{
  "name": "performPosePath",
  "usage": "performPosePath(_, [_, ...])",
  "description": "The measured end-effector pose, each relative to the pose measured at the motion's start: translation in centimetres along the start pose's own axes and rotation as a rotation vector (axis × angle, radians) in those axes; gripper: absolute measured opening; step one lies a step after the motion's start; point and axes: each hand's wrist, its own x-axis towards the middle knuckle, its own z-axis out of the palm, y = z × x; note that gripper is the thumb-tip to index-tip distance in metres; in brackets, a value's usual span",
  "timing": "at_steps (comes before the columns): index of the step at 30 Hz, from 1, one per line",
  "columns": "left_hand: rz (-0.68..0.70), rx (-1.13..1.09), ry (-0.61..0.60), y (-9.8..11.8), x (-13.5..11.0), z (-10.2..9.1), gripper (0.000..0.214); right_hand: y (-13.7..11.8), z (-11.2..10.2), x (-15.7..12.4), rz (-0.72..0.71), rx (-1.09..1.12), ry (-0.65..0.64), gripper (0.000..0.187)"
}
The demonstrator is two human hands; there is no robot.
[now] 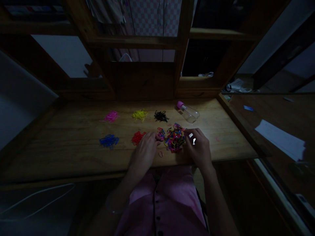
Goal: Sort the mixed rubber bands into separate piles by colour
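Mixed pile of coloured bands [174, 137] near the counter's [73, 154] front edge, flanked by the left hand [145, 147] and right hand [199, 147]. Each grip is loosely curled at the pile's margin, and whether it pinches a band cannot be told. With the red heap [137, 137] just left, lifting single bands by fingertip would likely keep colours apart.

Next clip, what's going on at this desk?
A person sits at a wooden desk with both hands at a mixed pile of coloured bands: the left hand at its left edge, the right hand at its right. Apart from it lie heaps of pink, yellow, black, blue and red. A clear bottle lies on its side behind.
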Motion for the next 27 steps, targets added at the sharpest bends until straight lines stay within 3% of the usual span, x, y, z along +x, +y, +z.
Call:
performPosePath(5, [0.07, 0.016, -0.039, -0.4, 0.3, 0.1, 0.012, -0.7, 0.3, 1.1, -0.053, 0.008, -0.027, 0.015])
performPosePath(10, [0.112, 0.012, -0.073, -0.3, 0.5, 0.1, 0.013, 0.7, 0.1, 2.7, -0.058, -0.022, -0.004, 0.014])
performPosePath(16, [0.074, -0.076, -0.063, 0.6, -0.6, -0.7, 0.006, 2.3, 0.8, 4.5, -0.139, -0.106, -0.231, 0.014])
performPosePath(20, [-0.047, -0.258, -0.034, 1.2, -0.7, -1.6, 0.003, 2.8, 2.1, 5.4, -0.176, -0.154, -0.312, 0.01])
performPosePath(27, [-0.269, -0.865, -0.085, 1.6, 0.3, -2.6, 0.015, 2.8, 2.6, 6.2, -0.178, -0.062, -0.334, 0.007])
